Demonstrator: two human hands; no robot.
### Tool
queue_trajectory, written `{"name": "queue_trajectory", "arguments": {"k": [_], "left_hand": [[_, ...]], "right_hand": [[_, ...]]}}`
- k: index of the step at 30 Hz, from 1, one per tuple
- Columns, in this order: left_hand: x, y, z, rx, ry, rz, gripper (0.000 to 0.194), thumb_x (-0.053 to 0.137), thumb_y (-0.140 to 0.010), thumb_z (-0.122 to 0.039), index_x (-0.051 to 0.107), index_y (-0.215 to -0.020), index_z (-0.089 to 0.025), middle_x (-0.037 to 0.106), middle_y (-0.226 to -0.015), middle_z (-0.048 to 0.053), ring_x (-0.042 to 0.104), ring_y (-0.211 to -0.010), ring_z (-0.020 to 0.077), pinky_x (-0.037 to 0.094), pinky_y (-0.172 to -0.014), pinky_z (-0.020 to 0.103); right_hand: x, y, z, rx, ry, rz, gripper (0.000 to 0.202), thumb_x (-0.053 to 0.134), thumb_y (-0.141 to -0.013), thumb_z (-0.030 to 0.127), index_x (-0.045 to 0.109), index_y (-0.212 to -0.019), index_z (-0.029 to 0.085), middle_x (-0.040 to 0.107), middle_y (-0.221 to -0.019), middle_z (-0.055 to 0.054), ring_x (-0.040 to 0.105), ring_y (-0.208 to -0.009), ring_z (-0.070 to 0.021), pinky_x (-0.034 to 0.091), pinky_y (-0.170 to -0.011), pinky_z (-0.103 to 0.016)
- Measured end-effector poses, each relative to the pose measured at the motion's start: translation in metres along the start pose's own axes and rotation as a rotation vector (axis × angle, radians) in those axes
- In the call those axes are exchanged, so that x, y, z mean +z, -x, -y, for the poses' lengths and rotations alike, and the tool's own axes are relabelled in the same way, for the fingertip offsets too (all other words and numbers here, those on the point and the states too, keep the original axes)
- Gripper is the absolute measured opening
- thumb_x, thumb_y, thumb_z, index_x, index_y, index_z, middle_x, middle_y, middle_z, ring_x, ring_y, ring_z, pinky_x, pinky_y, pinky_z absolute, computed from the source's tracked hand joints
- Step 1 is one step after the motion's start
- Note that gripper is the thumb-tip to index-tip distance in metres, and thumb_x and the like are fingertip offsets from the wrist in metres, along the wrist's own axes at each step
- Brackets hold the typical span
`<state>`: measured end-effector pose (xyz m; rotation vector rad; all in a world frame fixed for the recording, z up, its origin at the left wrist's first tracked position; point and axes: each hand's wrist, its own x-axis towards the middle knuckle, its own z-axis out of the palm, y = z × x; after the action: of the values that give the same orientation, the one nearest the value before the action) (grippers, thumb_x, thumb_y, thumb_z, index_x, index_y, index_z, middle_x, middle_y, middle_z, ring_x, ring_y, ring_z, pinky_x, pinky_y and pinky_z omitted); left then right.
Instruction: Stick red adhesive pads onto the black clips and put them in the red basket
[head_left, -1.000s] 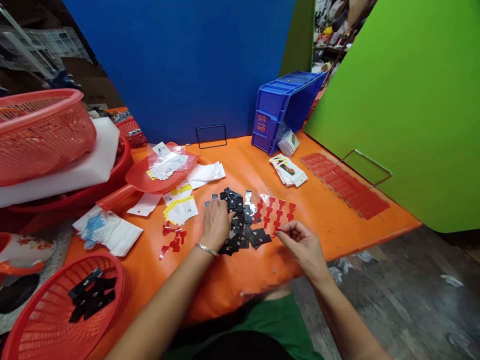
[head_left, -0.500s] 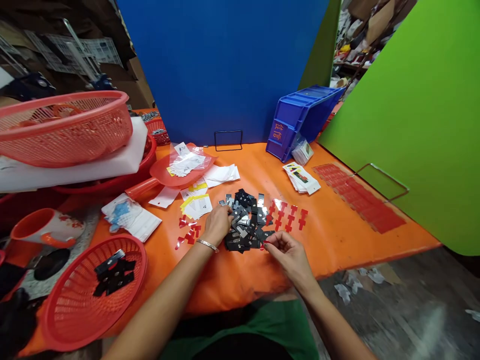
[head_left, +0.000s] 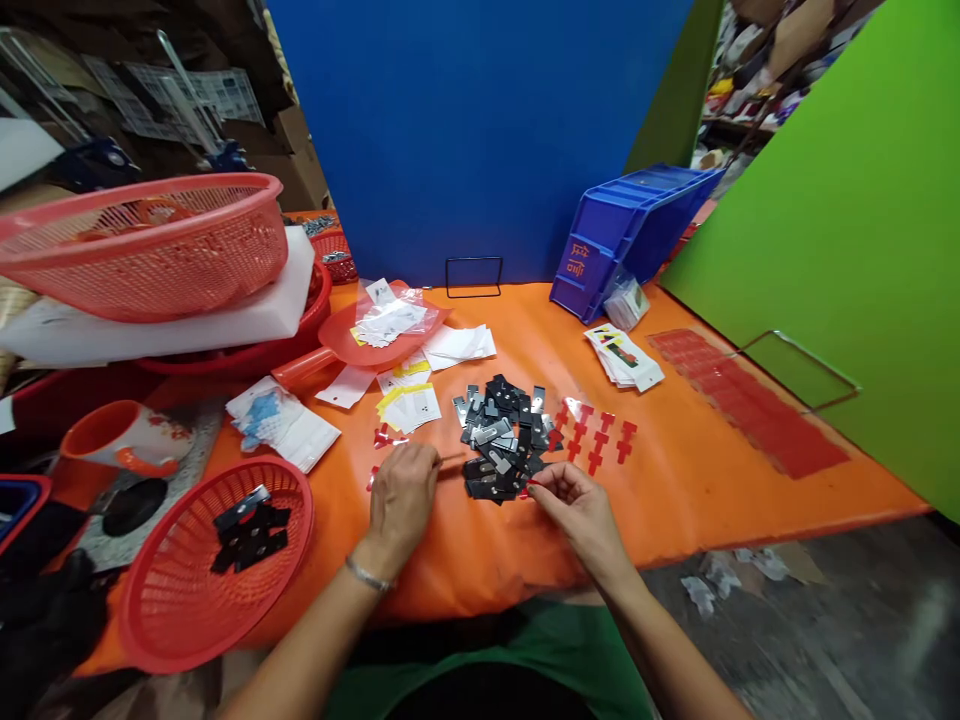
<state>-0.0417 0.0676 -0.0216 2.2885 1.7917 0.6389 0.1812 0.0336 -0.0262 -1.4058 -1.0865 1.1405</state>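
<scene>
Black pieces [head_left: 504,440] lie on orange table [head_left: 705,480], blue panel [head_left: 487,140] behind.

2 bare forearms [head_left: 315,630] — silvery bracelet [head_left: 367,575], left wrist — green clothing [head_left: 574,645] below.

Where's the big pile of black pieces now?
Just below center in the head view, the big pile lies on the orange table between the left hand and the right hand.

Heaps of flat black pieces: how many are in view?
2: the larger heap on the orange table, the smaller heap in the red basket at left. More may be hidden.
</scene>
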Motion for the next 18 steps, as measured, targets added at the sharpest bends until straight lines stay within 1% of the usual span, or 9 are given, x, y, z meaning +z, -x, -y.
{"name": "queue_trajectory", "arguments": {"k": [2, 4, 6, 9, 12, 13, 14, 16, 18], "left_hand": [[-0.001, 0.016, 0.009, -0.026, 0.024, 0.095, 0.013, 0.051, -0.087, -0.028, 0.06, -0.084, -0.019, 0.061, -0.082, 0.005, 0.054, -0.081, 0.0207, 0.041, -0.072, 0.032], [0.003, 0.021, 0.014, -0.069, 0.065, 0.153, 0.015, 0.055, -0.084, -0.03, 0.061, -0.092, -0.019, 0.06, -0.087, 0.006, 0.054, -0.084, 0.021, 0.042, -0.075, 0.032], [0.008, 0.019, 0.016, -0.105, 0.075, 0.183, 0.015, 0.059, -0.081, -0.029, 0.061, -0.091, -0.018, 0.058, -0.09, 0.007, 0.054, -0.087, 0.0216, 0.042, -0.076, 0.033], [0.013, 0.014, 0.015, -0.12, 0.099, 0.206, 0.01, 0.063, -0.076, -0.024, 0.06, -0.083, -0.017, 0.057, -0.088, 0.007, 0.053, -0.086, 0.0221, 0.041, -0.074, 0.033], [0.012, 0.017, 0.014, -0.127, 0.186, 0.207, 0.004, 0.061, -0.077, -0.02, 0.057, -0.078, -0.018, 0.058, -0.081, 0.004, 0.054, -0.077, 0.0198, 0.041, -0.068, 0.031], [0.011, 0.02, 0.014, -0.13, 0.211, 0.189, 0.001, 0.059, -0.078, -0.019, 0.058, -0.079, -0.018, 0.059, -0.079, 0.003, 0.054, -0.076, 0.0193, 0.041, -0.067, 0.031], [0.01, 0.025, 0.015, -0.132, 0.227, 0.159, 0.003, 0.056, -0.08, -0.019, 0.059, -0.082, -0.019, 0.06, -0.08, 0.003, 0.055, -0.077, 0.0192, 0.041, -0.068, 0.03], [0.009, 0.034, 0.017, -0.136, 0.244, 0.091, 0.012, 0.051, -0.083, -0.019, 0.062, -0.089, -0.019, 0.061, -0.084, 0.005, 0.056, -0.081, 0.02, 0.042, -0.071, 0.032], [0.009, 0.042, 0.019, -0.162, 0.284, 0.053, 0.017, 0.049, -0.085, -0.021, 0.065, -0.092, -0.02, 0.061, -0.085, 0.006, 0.056, -0.083, 0.0205, 0.043, -0.074, 0.033]], "right_hand": [[0.005, -0.002, -0.003, 0.009, -0.011, 0.02, 0.032, 0.074, -0.063, 0.047, 0.058, -0.067, 0.019, 0.058, -0.063, -0.001, 0.053, -0.058, -0.0143, 0.043, -0.054, -0.026], [0.01, -0.003, -0.005, 0.021, -0.024, 0.035, 0.033, 0.075, -0.061, 0.047, 0.058, -0.066, 0.019, 0.058, -0.063, -0.001, 0.052, -0.057, -0.0142, 0.042, -0.054, -0.026], [0.014, -0.004, -0.005, 0.025, -0.033, 0.047, 0.034, 0.075, -0.061, 0.048, 0.058, -0.066, 0.019, 0.058, -0.063, -0.001, 0.053, -0.058, -0.0143, 0.042, -0.054, -0.026], [0.017, -0.004, -0.003, 0.027, -0.027, 0.057, 0.036, 0.074, -0.061, 0.051, 0.058, -0.067, 0.019, 0.059, -0.063, -0.002, 0.054, -0.058, -0.0152, 0.042, -0.055, -0.027], [0.017, -0.001, -0.001, 0.036, -0.013, 0.043, 0.038, 0.075, -0.06, 0.051, 0.057, -0.067, 0.019, 0.059, -0.063, -0.002, 0.054, -0.058, -0.0149, 0.042, -0.053, -0.026], [0.016, 0.0, -0.001, 0.037, -0.013, 0.037, 0.038, 0.075, -0.06, 0.051, 0.057, -0.067, 0.019, 0.058, -0.063, -0.001, 0.053, -0.058, -0.0147, 0.042, -0.053, -0.026], [0.017, 0.001, -0.001, 0.034, -0.017, 0.034, 0.037, 0.075, -0.06, 0.051, 0.057, -0.068, 0.019, 0.059, -0.063, -0.001, 0.054, -0.058, -0.0147, 0.042, -0.054, -0.026], [0.017, 0.004, 0.0, 0.027, -0.025, 0.039, 0.036, 0.075, -0.061, 0.05, 0.058, -0.069, 0.019, 0.059, -0.064, -0.002, 0.054, -0.059, -0.0151, 0.043, -0.055, -0.027], [0.019, 0.007, 0.001, 0.023, -0.028, 0.044, 0.036, 0.075, -0.062, 0.049, 0.057, -0.069, 0.019, 0.059, -0.064, -0.002, 0.053, -0.059, -0.0148, 0.043, -0.055, -0.026]]}}
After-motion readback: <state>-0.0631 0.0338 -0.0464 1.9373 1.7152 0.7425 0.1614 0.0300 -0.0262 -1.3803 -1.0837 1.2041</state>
